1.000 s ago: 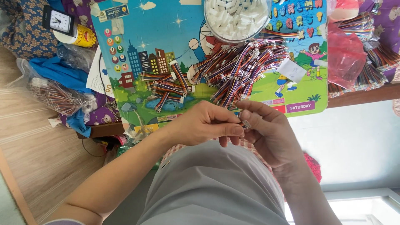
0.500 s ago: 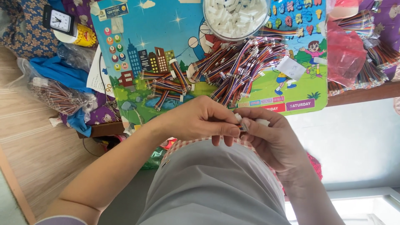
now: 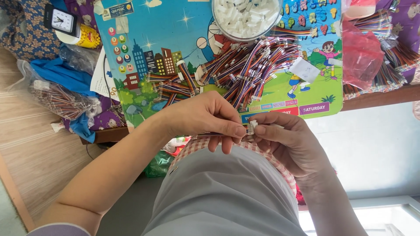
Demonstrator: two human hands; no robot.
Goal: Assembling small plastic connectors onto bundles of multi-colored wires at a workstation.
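Note:
My left hand (image 3: 205,117) pinches a thin bundle of coloured wires (image 3: 210,133) just above my lap. My right hand (image 3: 286,142) meets it fingertip to fingertip and grips a small white plastic connector (image 3: 251,127) at the wire ends. Both hands hover at the near edge of a colourful cartoon mat (image 3: 175,39). On the mat lies a heap of similar wire harnesses (image 3: 236,72) with white plugs. A clear round tub of white connectors (image 3: 245,17) stands at the mat's far side.
A red plastic bag (image 3: 361,54) and more wire bundles (image 3: 393,57) lie at the right. A clear bag of wires (image 3: 61,100), blue cloth (image 3: 61,74) and a small clock (image 3: 60,21) sit at the left. Wooden floor (image 3: 30,148) lies beyond.
Both hands stayed together in front of my lap. The fingers shifted slightly around the connector and wire ends, and the white connector now shows between the fingertips.

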